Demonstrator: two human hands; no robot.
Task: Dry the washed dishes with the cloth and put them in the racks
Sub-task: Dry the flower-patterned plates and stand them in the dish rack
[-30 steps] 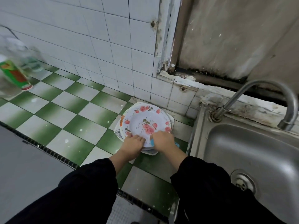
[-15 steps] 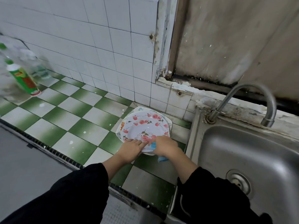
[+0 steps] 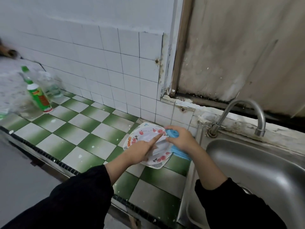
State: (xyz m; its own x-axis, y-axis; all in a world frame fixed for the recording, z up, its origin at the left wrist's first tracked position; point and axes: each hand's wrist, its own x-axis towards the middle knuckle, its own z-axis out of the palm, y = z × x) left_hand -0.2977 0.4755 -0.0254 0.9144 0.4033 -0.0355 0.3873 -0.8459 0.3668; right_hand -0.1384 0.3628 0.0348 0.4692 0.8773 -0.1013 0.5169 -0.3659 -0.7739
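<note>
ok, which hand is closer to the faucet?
Right. The right hand, gripping the blue cloth, sits just left of the faucet; the left hand is farther left, holding the floral plate.

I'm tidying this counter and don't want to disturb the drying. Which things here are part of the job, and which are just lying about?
In the job: flowered plate, plates stacked under it, blue cloth gripped by the right hand, left hand holding the flowered plate.

Just lying about: green bottle, clear bottle behind it, tap, sink.

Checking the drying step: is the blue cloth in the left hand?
No, the right hand grips the blue cloth beside the plate.
</note>
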